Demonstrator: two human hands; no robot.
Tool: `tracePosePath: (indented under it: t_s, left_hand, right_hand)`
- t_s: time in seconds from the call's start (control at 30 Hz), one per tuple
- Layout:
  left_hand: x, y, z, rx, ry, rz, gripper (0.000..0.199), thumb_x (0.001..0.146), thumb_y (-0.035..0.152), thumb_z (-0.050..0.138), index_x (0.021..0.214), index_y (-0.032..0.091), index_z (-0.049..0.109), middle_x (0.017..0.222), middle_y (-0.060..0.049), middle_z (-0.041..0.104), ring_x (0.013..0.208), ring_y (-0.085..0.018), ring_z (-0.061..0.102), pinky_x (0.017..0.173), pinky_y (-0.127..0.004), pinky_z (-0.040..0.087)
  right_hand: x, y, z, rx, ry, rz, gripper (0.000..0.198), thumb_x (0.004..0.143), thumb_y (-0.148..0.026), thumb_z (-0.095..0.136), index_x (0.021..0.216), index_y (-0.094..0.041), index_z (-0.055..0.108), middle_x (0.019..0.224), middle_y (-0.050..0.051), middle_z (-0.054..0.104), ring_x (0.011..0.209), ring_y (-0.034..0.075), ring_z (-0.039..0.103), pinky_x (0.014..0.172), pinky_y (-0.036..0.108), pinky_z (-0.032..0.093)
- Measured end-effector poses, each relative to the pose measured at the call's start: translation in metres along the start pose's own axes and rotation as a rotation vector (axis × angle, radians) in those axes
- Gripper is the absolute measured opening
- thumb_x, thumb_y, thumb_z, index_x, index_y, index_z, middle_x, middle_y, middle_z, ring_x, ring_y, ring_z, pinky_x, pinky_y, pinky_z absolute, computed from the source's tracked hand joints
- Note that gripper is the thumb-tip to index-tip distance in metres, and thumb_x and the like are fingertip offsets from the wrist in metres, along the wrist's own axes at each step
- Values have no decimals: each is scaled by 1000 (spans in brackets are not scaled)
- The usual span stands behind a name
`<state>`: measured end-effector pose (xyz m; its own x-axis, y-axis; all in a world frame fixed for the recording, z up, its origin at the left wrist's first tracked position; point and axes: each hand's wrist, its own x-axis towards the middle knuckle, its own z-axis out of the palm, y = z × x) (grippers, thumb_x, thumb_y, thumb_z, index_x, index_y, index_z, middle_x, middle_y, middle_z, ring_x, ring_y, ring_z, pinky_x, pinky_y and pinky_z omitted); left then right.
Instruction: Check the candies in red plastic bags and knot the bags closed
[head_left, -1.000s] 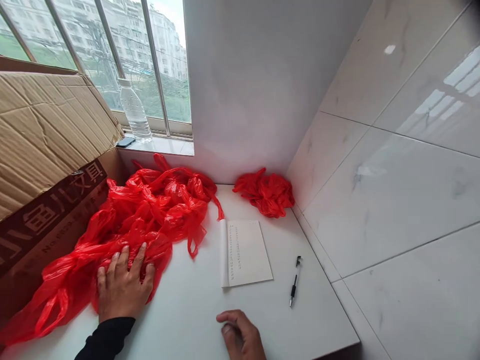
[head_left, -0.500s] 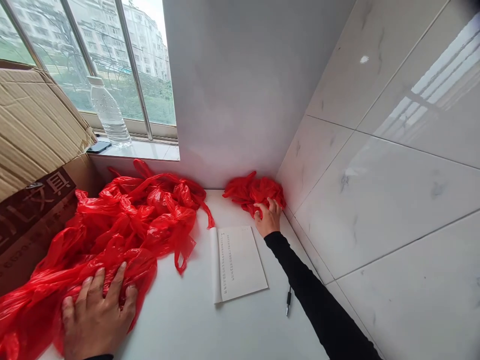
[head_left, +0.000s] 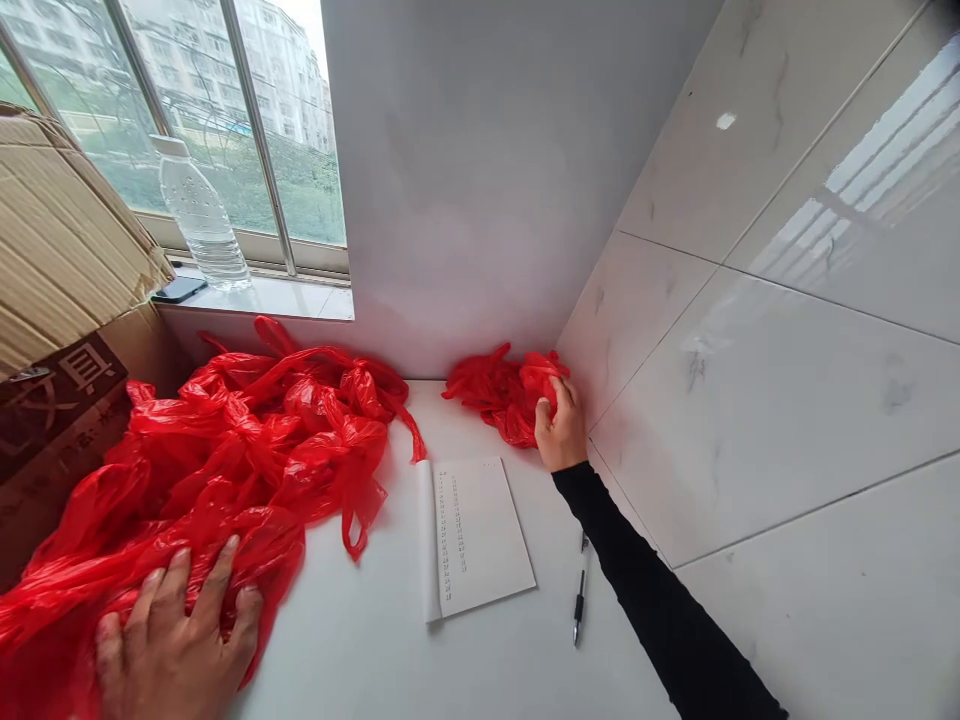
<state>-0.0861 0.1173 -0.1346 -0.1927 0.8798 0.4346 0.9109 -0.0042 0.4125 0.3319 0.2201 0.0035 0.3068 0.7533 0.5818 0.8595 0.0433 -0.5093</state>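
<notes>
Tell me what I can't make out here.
In the head view:
Notebook: writing too small to read.
Box: cut off by left edge.
Left hand: wrist cut off by bottom edge.
Pen: far end hidden by right sleeve.
Small red pile: partly behind right hand.

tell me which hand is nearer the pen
The right hand: it is beyond the pen, at the smaller red bag pile. The left hand is farther, well to the pen's left, on the larger red bag pile.
</notes>
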Motion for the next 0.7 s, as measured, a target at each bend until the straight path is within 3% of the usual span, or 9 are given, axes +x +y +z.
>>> tracePosePath:
  t_s: [0.13, 0.2, 0.27, 0.37, 0.43, 0.5, 0.6, 0.7]
  left_hand:
    - [1, 12, -15, -30, 142, 99, 64, 93, 37, 52, 154, 39, 32, 168, 0, 16, 151, -38, 24, 123, -61, 16]
    - [-10, 21, -27, -57, 208, 88, 55, 91, 33, 56, 145, 26, 46, 163, -8, 27, 149, -37, 28, 124, -60, 15]
    - [-31, 39, -41, -108, 240, 84, 46, 90, 28, 58, 135, 23, 52, 155, -12, 37, 145, -36, 33, 123, -61, 16]
    - [-77, 81, -57, -269, 48, 137, 40, 93, 24, 54, 133, 31, 51, 133, -10, 57, 128, -29, 55, 112, -52, 43]
    - [-105, 110, -62, -395, -149, 145, 45, 94, 31, 53, 139, 31, 47, 131, -10, 60, 118, -25, 62, 98, -41, 56]
    - [-122, 130, -62, -659, -334, -21, 54, 92, 40, 58, 143, 30, 44, 137, -10, 58, 121, -26, 61, 96, -37, 58]
    - [-125, 137, -60, -932, -441, -313, 49, 90, 47, 60, 134, 27, 53, 138, -11, 59, 124, -28, 60, 102, -41, 54]
    - [-116, 128, -63, -972, -467, -395, 39, 92, 47, 57, 124, 23, 60, 129, -11, 65, 115, -27, 65, 94, -38, 58]
  right_hand:
    - [-52, -27, -43, 101, -28, -47, 45, 99, -32, 43, 139, -14, 54, 144, 15, 51, 137, 27, 44, 114, 50, 40]
    - [-88, -39, -59, 164, -83, -47, 42, 101, -34, 42, 138, -18, 55, 142, 13, 53, 136, 28, 45, 113, 52, 42]
    - [-128, -52, -71, 233, -196, -39, 39, 102, -32, 43, 136, -19, 57, 140, 13, 55, 133, 28, 49, 110, 52, 45]
    - [-190, -82, -82, 315, -419, -64, 37, 100, -26, 44, 134, -24, 59, 135, 10, 59, 129, 27, 53, 107, 48, 50]
    - [-223, -105, -89, 391, -514, -62, 36, 100, -26, 45, 132, -29, 60, 132, 7, 62, 124, 25, 58, 103, 41, 54]
    - [-243, -123, -95, 493, -548, 12, 30, 99, -33, 50, 126, -32, 63, 129, 4, 64, 112, 23, 66, 88, 31, 60]
    - [-243, -128, -99, 619, -566, 117, 24, 100, -37, 51, 120, -29, 61, 120, 4, 69, 103, 21, 70, 82, 28, 61]
    - [-226, -107, -90, 546, -578, 51, 29, 101, -24, 43, 127, -24, 55, 124, 8, 66, 117, 23, 63, 100, 40, 54]
